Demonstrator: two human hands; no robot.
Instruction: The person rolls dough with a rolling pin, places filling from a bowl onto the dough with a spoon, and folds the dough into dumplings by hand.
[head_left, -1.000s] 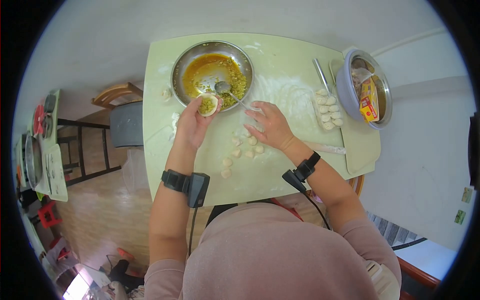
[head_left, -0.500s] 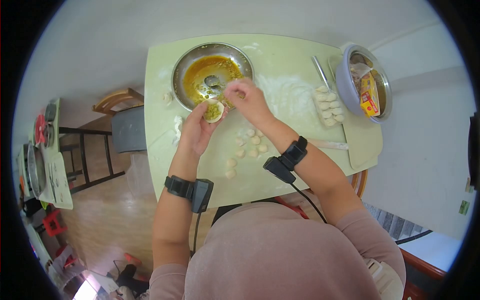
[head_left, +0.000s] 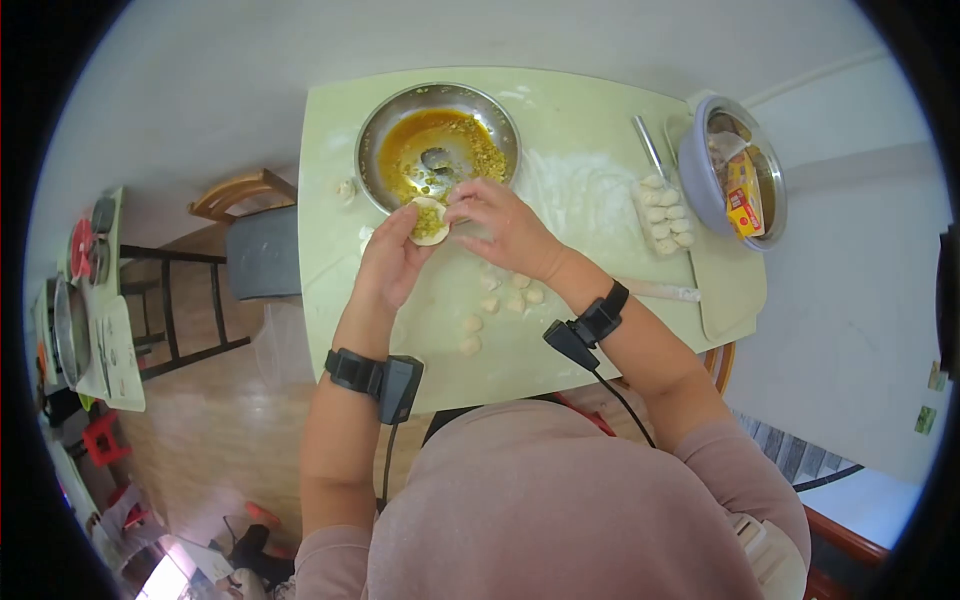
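Flour-dusted surface: left hand cups a filled wrapper as right hand fingers pinch its edge; finished dumplings wait, dough pieces and bowl filling remain.

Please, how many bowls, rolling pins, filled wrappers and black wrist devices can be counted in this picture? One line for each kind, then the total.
Bowls: 2, the steel bowl and the grey bowl
Rolling pins: 1, the rolling pin
Filled wrappers: 1, the filled wrapper in the left hand
Wrist: 2 black wrist devices, one on each arm
Total: 6
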